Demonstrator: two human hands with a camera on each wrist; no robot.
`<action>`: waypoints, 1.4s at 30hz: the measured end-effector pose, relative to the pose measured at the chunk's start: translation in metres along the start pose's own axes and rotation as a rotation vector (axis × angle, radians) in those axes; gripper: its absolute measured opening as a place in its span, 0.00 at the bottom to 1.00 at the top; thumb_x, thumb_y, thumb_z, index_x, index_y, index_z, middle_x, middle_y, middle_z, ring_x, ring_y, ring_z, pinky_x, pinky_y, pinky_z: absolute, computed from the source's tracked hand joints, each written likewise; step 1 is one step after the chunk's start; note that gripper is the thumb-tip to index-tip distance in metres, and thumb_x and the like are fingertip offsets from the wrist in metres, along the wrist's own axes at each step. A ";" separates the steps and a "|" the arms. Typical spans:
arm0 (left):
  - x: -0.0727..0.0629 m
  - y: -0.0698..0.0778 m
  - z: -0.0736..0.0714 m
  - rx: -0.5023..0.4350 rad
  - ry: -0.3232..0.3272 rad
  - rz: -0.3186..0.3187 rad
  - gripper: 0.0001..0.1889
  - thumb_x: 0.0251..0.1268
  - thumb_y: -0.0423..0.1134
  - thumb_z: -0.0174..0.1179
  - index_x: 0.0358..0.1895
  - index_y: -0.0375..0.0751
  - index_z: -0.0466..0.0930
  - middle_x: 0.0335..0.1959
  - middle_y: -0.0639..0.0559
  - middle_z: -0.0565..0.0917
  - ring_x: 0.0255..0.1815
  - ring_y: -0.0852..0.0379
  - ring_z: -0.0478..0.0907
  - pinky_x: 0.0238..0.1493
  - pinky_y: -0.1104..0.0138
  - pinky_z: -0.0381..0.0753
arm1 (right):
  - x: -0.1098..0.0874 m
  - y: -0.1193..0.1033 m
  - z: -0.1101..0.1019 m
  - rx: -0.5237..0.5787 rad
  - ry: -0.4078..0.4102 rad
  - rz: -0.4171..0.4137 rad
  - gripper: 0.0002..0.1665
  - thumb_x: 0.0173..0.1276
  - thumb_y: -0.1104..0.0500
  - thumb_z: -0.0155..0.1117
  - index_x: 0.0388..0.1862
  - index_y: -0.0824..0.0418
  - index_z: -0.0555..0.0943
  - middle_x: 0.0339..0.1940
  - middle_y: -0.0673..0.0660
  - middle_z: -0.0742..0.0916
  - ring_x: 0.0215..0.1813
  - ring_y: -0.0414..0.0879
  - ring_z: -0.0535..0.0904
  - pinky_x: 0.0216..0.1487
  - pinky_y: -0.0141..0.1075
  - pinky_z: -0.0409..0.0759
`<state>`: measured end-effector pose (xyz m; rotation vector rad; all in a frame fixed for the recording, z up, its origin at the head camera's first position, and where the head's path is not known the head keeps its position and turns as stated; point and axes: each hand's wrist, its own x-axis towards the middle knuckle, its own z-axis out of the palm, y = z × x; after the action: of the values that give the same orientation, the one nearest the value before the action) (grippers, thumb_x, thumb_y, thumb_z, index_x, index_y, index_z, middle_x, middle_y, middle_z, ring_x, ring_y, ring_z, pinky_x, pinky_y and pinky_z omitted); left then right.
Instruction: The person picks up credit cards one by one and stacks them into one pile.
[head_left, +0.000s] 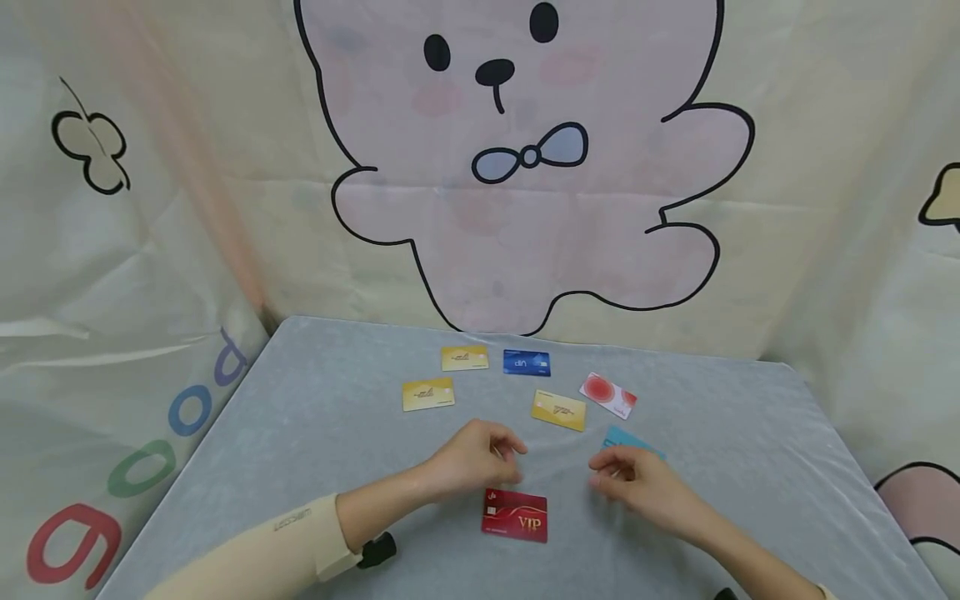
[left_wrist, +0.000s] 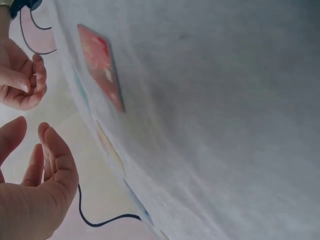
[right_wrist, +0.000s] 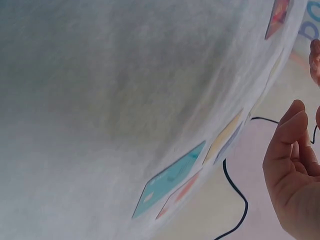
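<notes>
My left hand [head_left: 474,457] hovers over the cloth just beyond a red VIP card [head_left: 514,515], fingers loosely bent and holding nothing. In the left wrist view a gap shows between the thumb and fingers of the left hand [left_wrist: 42,185]. To the right, my right hand [head_left: 645,483] is held in the air with bent, relaxed fingers and nothing between them. It partly covers a light blue card [head_left: 633,439] in the head view. The right wrist view shows that light blue card [right_wrist: 170,179] lying flat, apart from the right hand [right_wrist: 295,170].
Farther back lie three yellow cards, one at the back [head_left: 465,358], one at left [head_left: 428,394] and one nearer the middle [head_left: 558,410]. A dark blue card [head_left: 527,362] and a white card with red circles [head_left: 608,395] lie among them. A grey cloth [head_left: 315,417] covers the table.
</notes>
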<state>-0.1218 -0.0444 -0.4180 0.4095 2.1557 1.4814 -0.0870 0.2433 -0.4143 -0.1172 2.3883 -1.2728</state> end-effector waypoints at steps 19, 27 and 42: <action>0.022 0.021 0.018 -0.062 -0.005 0.035 0.11 0.62 0.33 0.74 0.47 0.44 0.89 0.32 0.51 0.82 0.33 0.56 0.78 0.32 0.69 0.75 | -0.024 0.016 -0.033 -0.079 0.118 -0.078 0.24 0.73 0.53 0.72 0.59 0.67 0.82 0.43 0.53 0.88 0.42 0.44 0.83 0.38 0.33 0.81; 0.034 0.030 0.026 -0.042 -0.002 0.048 0.13 0.62 0.35 0.75 0.50 0.45 0.88 0.33 0.52 0.81 0.35 0.57 0.78 0.32 0.69 0.77 | -0.030 0.026 -0.048 -0.075 0.177 -0.039 0.28 0.74 0.51 0.71 0.64 0.67 0.80 0.51 0.57 0.87 0.44 0.42 0.83 0.40 0.34 0.81; 0.063 0.034 0.048 -0.064 0.004 0.038 0.18 0.59 0.31 0.77 0.53 0.42 0.87 0.35 0.54 0.82 0.38 0.59 0.78 0.33 0.70 0.78 | -0.031 0.045 -0.069 -0.196 0.241 0.035 0.38 0.73 0.45 0.71 0.71 0.68 0.75 0.64 0.65 0.83 0.51 0.46 0.82 0.43 0.37 0.81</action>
<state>-0.1492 0.0376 -0.4143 0.4270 2.1084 1.5690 -0.0818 0.3312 -0.4072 0.0221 2.7056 -1.0881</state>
